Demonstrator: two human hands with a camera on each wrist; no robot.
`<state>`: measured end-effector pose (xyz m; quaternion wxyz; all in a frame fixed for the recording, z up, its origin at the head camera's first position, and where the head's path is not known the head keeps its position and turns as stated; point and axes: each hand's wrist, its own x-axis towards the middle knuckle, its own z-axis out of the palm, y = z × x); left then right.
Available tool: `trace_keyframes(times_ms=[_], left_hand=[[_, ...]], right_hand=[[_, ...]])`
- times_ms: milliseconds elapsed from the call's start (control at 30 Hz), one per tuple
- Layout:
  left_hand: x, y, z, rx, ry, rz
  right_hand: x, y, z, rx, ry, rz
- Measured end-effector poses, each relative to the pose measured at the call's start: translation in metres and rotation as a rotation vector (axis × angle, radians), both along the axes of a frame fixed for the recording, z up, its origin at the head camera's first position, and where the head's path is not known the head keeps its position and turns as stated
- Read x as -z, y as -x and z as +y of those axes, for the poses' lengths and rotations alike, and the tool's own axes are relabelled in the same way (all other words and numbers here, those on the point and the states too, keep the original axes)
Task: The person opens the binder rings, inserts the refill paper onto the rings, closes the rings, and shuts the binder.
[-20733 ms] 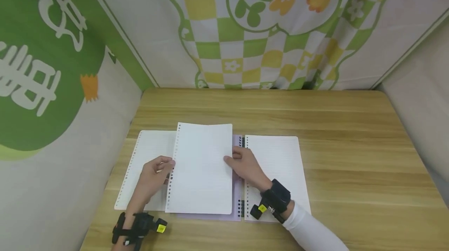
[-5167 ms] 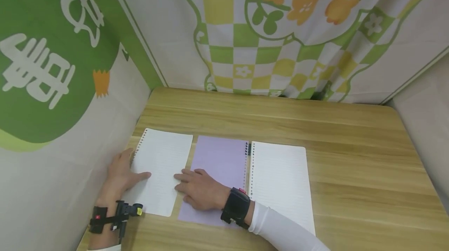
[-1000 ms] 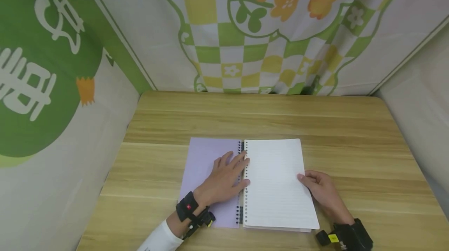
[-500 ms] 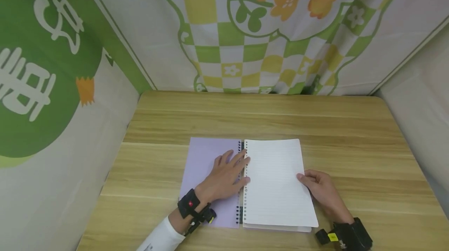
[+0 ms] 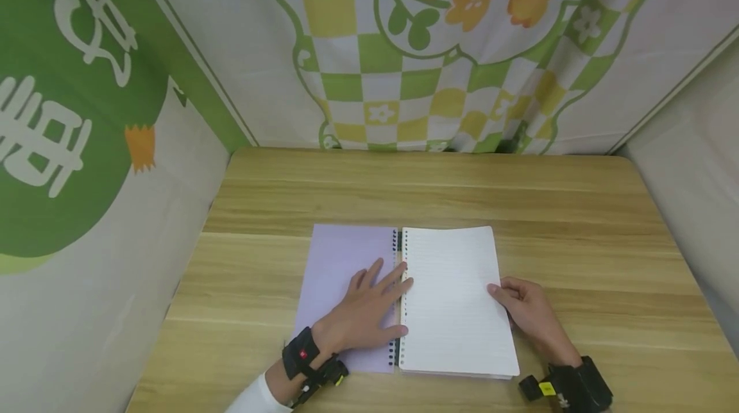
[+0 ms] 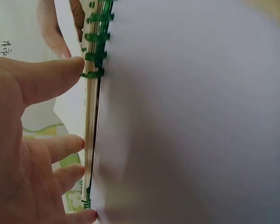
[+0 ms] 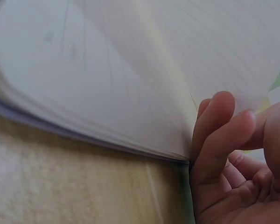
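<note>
A loose-leaf notebook lies open on the table, its lilac cover (image 5: 340, 259) at left and a stack of lined, hole-punched paper (image 5: 447, 310) at right. My left hand (image 5: 364, 313) spreads over the spine, fingertips and thumb touching the punched edge. In the left wrist view, green binder rings (image 6: 95, 56) stand along that edge, those at top and bottom with a ringless stretch between. With thumb and fingers my right hand (image 5: 528, 310) pinches the top paper's right edge. The right wrist view shows this paper raised over the pages below; how many sheets it holds cannot be told.
The wooden table (image 5: 427, 188) extends behind and to both sides of the notebook. A patterned curtain (image 5: 404, 92) hangs along its back edge, and a green and white printed wall covering (image 5: 173, 240) stands at left.
Loose sheets once left of the cover are gone from there. Over the last second my left hand slid down the spine towards me, and the top paper's lower edge came closer to the stack's.
</note>
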<state>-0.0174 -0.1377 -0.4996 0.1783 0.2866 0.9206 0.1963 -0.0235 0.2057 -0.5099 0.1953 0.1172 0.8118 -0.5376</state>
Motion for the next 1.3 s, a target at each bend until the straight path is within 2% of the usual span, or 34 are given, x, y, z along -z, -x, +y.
trace_keyframes(times_ms=[267, 433, 667, 900, 1033, 1100, 1167, 1233, 1300], left_hand=[[-0.001, -0.011, -0.005, 0.033, -0.028, -0.037], [0.000, -0.012, -0.004, 0.052, -0.032, -0.049], [-0.001, -0.014, -0.003, 0.089, 0.002, -0.017], [0.000, -0.015, -0.004, 0.087, 0.017, -0.009], [-0.001, -0.015, -0.004, 0.092, 0.016, -0.017], [-0.002, -0.013, -0.004, 0.100, 0.012, -0.009], [-0.003, -0.009, -0.005, 0.096, -0.015, -0.008], [-0.005, -0.003, -0.007, 0.070, -0.063, -0.001], [-0.007, 0.006, -0.010, 0.019, -0.132, 0.009]], right_hand=[[0.000, 0.005, -0.002, -0.034, 0.011, 0.031], [-0.002, 0.007, 0.002, -0.040, -0.017, 0.031], [-0.004, 0.007, 0.006, -0.066, -0.090, 0.063], [-0.002, 0.008, 0.009, -0.112, -0.108, 0.100], [-0.004, 0.009, 0.011, -0.100, -0.130, 0.100], [-0.006, 0.010, 0.012, -0.078, -0.169, 0.143], [-0.009, 0.013, 0.012, -0.050, -0.217, 0.227], [-0.013, 0.018, 0.011, -0.037, -0.256, 0.319], [-0.017, 0.025, 0.006, -0.053, -0.270, 0.386]])
